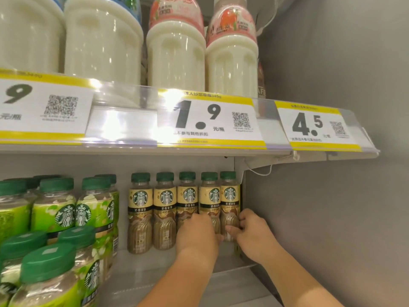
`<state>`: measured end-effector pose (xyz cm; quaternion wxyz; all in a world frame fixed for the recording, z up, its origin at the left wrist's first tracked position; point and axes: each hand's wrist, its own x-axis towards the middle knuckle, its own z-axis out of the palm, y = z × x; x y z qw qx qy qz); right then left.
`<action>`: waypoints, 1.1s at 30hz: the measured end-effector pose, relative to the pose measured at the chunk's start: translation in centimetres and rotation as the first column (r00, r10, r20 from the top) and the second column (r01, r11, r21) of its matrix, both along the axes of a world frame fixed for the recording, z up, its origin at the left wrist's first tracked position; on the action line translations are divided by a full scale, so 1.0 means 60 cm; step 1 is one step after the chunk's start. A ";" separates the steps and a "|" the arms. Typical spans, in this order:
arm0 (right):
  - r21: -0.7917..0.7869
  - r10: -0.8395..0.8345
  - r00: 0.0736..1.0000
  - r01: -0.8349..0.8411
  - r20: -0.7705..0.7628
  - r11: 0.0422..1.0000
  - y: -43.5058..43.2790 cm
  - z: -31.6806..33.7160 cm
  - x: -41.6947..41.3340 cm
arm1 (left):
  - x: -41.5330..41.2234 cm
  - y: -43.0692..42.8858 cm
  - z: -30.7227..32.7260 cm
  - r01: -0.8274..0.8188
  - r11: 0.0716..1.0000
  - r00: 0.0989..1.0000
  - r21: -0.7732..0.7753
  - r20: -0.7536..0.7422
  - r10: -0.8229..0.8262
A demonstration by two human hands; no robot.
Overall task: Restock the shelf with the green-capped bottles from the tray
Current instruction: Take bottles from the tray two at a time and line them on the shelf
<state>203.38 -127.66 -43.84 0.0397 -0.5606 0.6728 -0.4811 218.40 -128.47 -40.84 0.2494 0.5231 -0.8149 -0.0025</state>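
Observation:
Several green-capped coffee bottles with cream and brown labels [164, 209] stand in a row at the back of the lower shelf [155, 273]. My left hand [197, 234] covers the lower part of the third and fourth bottles [210, 196] and wraps around them. My right hand [251, 231] grips the lower body of the rightmost bottle [229, 196], against the shelf's right wall. All bottles stand upright. No tray is in view.
Green-labelled bottles with green caps [66, 209] crowd the lower shelf's left side, some close to the camera. The upper shelf [132, 149] with price tags carries large white milk bottles [177, 56]. A grey wall [332, 207] closes the right side.

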 end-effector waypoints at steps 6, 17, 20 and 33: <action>-0.036 -0.003 1.000 0.004 0.023 0.999 -0.013 -0.003 0.001 | -0.011 -0.015 -0.004 -0.026 0.999 0.996 -0.045 0.083 0.030; -0.021 -0.066 0.998 0.066 -0.020 0.998 -0.022 -0.010 -0.001 | -0.014 -0.016 -0.004 0.008 0.994 0.981 -0.113 0.192 0.014; 0.001 -0.086 0.995 0.086 -0.043 0.996 -0.016 -0.008 0.004 | -0.004 -0.009 -0.006 0.016 0.998 0.989 -0.064 0.148 -0.006; 0.179 -0.061 0.852 0.178 -0.520 0.968 0.164 0.009 0.062 | 0.085 0.130 -0.014 -0.051 0.999 0.948 -0.020 0.314 0.055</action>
